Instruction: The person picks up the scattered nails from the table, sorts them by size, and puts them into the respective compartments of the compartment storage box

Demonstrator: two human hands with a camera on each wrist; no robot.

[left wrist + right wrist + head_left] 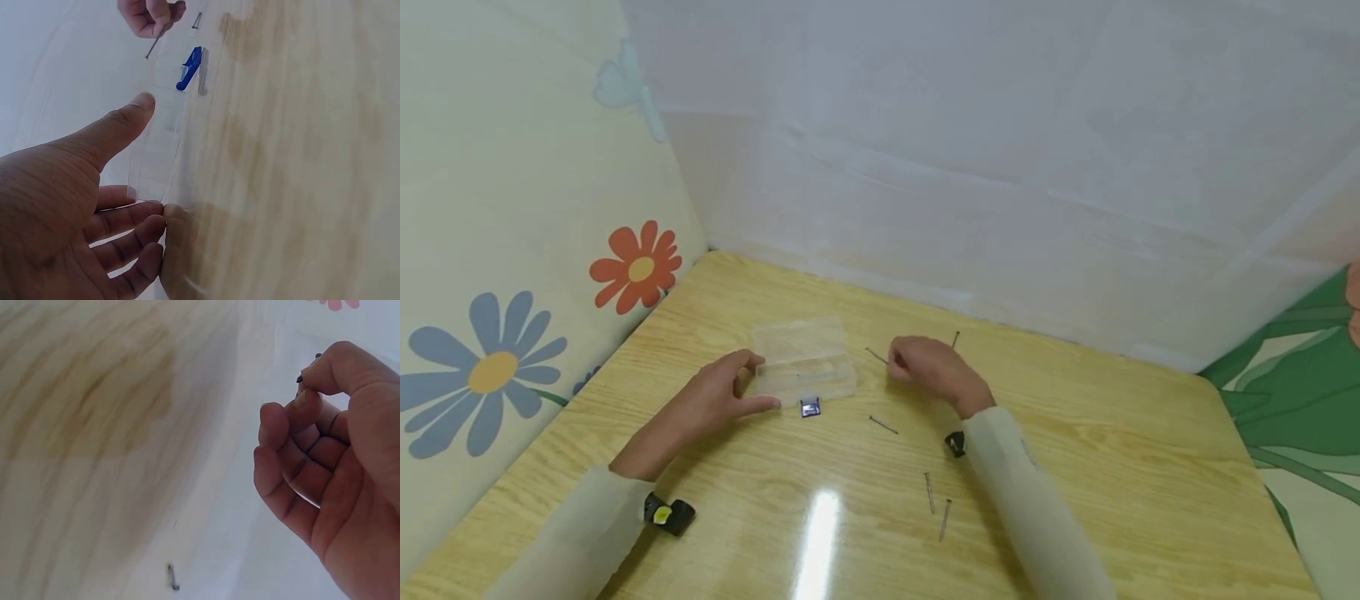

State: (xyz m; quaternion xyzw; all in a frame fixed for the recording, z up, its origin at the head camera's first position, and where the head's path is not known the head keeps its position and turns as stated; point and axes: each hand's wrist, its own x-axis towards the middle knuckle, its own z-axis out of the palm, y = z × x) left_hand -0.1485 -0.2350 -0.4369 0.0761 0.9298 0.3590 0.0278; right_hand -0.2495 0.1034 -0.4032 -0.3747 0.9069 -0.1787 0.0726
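Clear plastic box [805, 362], lying flat on the wooden table [1112, 467] toward the far left corner, lid down, blue latch [809, 407] facing the near edge. Resting between the two hands, touched by the left one only.

Left hand [715, 400] cupping the box's left end: thumb [119, 128] stretched along the far side, fingers [134, 228] loosely spread and lying against the near corner, not curling round it. Bracing rather than clamping, with the palm open toward the box.

Right hand [928, 367] hovering just right of the box, fingers curled in, thumb and forefinger pinching a thin dark nail [876, 355]. Nail sticking out leftward from the fingertips [310, 394], its tip pointing toward the box's right end, appearing apart from it. In the left wrist view, the same nail [156, 41] slanting down from the pinch.

Lying loose on the tabletop: one nail [956, 338] beyond the right hand, another [883, 425] just in front of the box near the latch, and two more [937, 504] side by side nearer the front edge, beside the right sleeve [1037, 517]. Flowered wall panel [497, 317] standing along the left side.
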